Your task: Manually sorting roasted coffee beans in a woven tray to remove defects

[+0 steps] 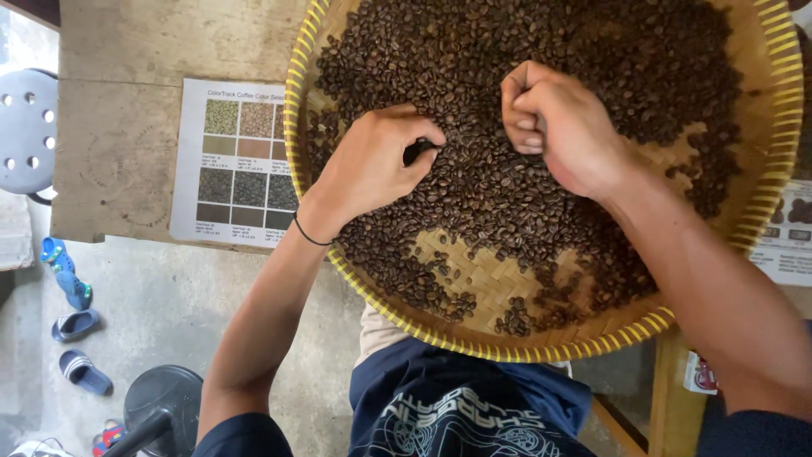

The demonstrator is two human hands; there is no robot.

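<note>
Taking the round woven tray (765,182) as the landmark and starting far to its left, one grey stool seat (25,131) with round holes sits at the picture's edge, and below it on the concrete floor lie four blue sandals (72,326), with one dark round stool (165,406) nearer the bottom edge. Just left of the tray, partly tucked under its yellow-banded rim, one white rectangular sheet (228,161) lies flat on the wooden table (118,51); it carries a grid of small square colour patches running from pale green and tan at the top to dark brown at the bottom, with tiny lines of print that I leave unread. On the tray itself lies a heap of dark roasted coffee beans (592,51), too many to count, thick toward the top and thinning to bare weave near the lower rim. The left hand (372,165), with one thin black band at its wrist, rests on the beans left of the tray's middle, fingers curled together with a few beans pinched at the tips. The right hand (554,123) lies just right of it, fingers folded shut into a loose fist over the beans. Right of the tray, one more printed sheet (782,245) peeks out at the edge, and below it a small red-and-white packet (700,374).
</note>
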